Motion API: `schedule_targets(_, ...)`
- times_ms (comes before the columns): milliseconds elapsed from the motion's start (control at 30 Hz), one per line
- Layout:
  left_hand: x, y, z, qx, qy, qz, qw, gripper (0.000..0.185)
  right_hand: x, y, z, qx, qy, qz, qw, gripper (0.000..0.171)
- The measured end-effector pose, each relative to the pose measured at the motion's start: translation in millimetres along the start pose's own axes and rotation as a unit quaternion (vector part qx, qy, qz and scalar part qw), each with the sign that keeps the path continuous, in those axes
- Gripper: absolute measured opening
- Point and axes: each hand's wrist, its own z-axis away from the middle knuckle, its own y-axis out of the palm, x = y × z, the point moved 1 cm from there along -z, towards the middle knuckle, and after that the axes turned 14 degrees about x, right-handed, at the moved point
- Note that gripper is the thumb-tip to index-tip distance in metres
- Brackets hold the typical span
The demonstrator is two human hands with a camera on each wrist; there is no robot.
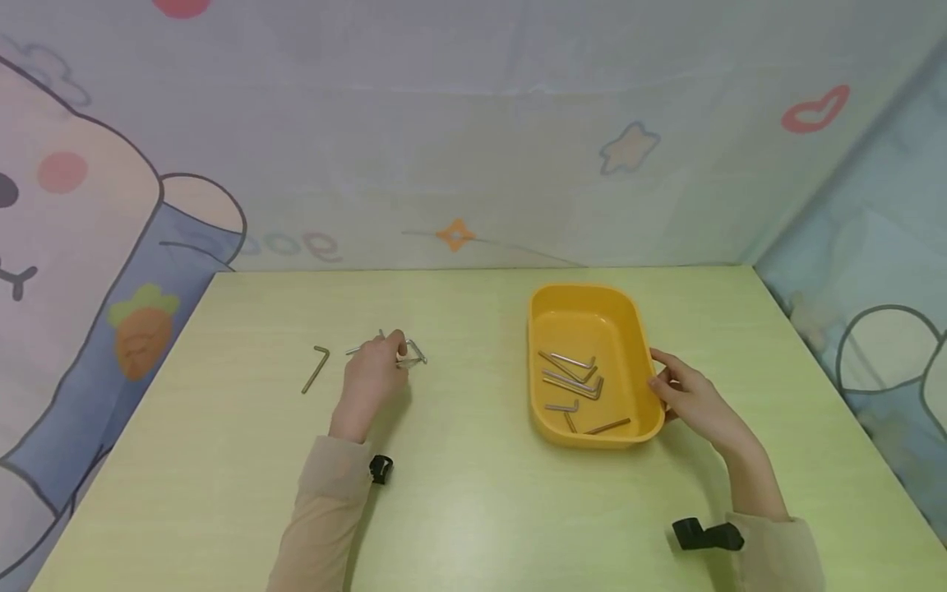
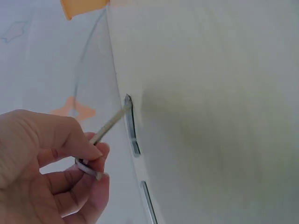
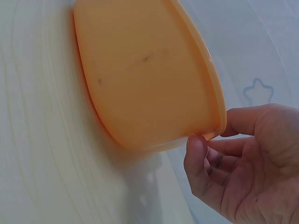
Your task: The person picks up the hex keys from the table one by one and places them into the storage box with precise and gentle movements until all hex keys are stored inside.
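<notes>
My left hand (image 1: pixel 372 375) pinches an L-shaped hex key (image 2: pixel 110 127) between thumb and fingers, just over the table on the left side. Right beyond its fingertips lies another hex key (image 1: pixel 418 351), and a part of one more (image 1: pixel 354 351) shows beside the knuckles. The left wrist view has two hex keys on the tabletop, one (image 2: pixel 131 126) behind the tip of the held key. At the right, my right hand (image 1: pixel 695 403) grips the rim of a yellow plastic tray (image 1: pixel 584 329), thumb on one side and fingers on the other. Several hex keys (image 1: pixel 573 380) lie inside it.
A single hex key (image 1: pixel 316 370) lies on the light wooden table (image 1: pixel 473 510) left of my left hand. A printed cloth (image 1: pixel 473 131) hangs behind the table's back edge. Black wrist mounts (image 1: pixel 706 535) sit at both sleeves.
</notes>
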Motion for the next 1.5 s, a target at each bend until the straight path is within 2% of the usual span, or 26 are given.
schedule_targets(133,-8.2,1.5,0.5,-0.013,0.018,-0.001,0.9998,0.015,1,0,0,0.001,0.001,-0.004,1.000,0.057)
schedule_targets(400,-22.1,2.8,2.1,-0.033,0.042,0.000,0.9986,0.017,2,1,0,0.001,-0.003,-0.005,1.000,0.058)
schedule_targets(700,-54.3,1.3,6.0,-0.056,0.088,-0.006,0.9946,0.017,3,1,0,0.001,-0.004,-0.001,1.000,0.057)
schedule_targets(967,-88.0,-0.5,6.4,-0.092,0.151,-0.028,0.9838,0.015,3,1,0,-0.001,-0.002,0.000,1.000,0.057)
schedule_targets(1100,-102.6,-2.5,3.2,-0.109,0.175,-0.018,0.9784,0.014,4,1,0,-0.002,0.000,0.002,1.000,0.057)
schedule_targets(1300,-123.1,-2.4,-8.3,-0.099,0.203,-0.002,0.9742,0.015,3,0,1,-0.002,-0.001,-0.001,1.000,0.057)
schedule_targets(1500,-140.1,4.6,-25.1,-0.076,0.229,-0.013,0.9703,0.016,1,0,2,-0.001,-0.004,-0.003,1.000,0.057)
